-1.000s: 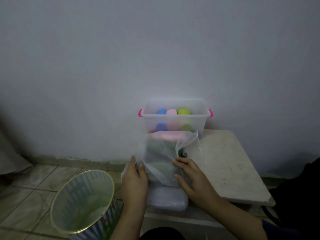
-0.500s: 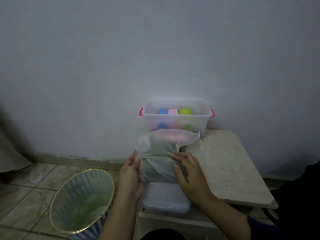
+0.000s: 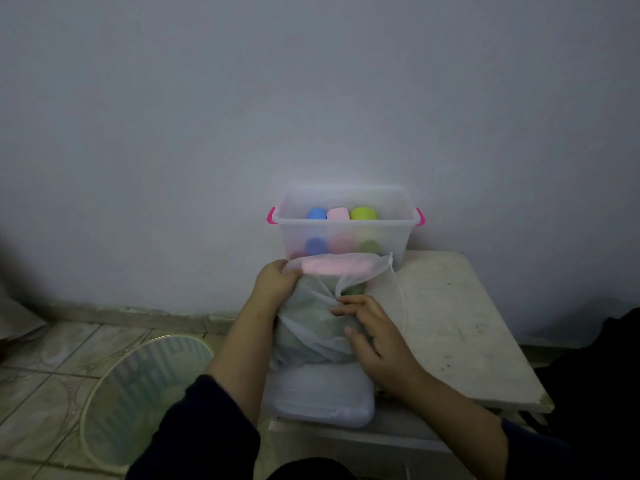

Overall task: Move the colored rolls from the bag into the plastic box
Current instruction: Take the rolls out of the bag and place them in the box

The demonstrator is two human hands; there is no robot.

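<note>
A worn, pale tabletop (image 3: 457, 327), scuffed and speckled with dark marks, stands against a plain grey-white wall (image 3: 311, 98), its near right corner chipped. On its near left edge lies a flat translucent lid (image 3: 322, 396) with rounded corners, partly overhanging a lower ledge. To the left, on a floor of patterned tiles (image 3: 38, 362), stands a round bin (image 3: 138, 400) with a pale rim and striped inside walls, and a dark baseboard (image 3: 138, 315) runs along the foot of the wall.
</note>
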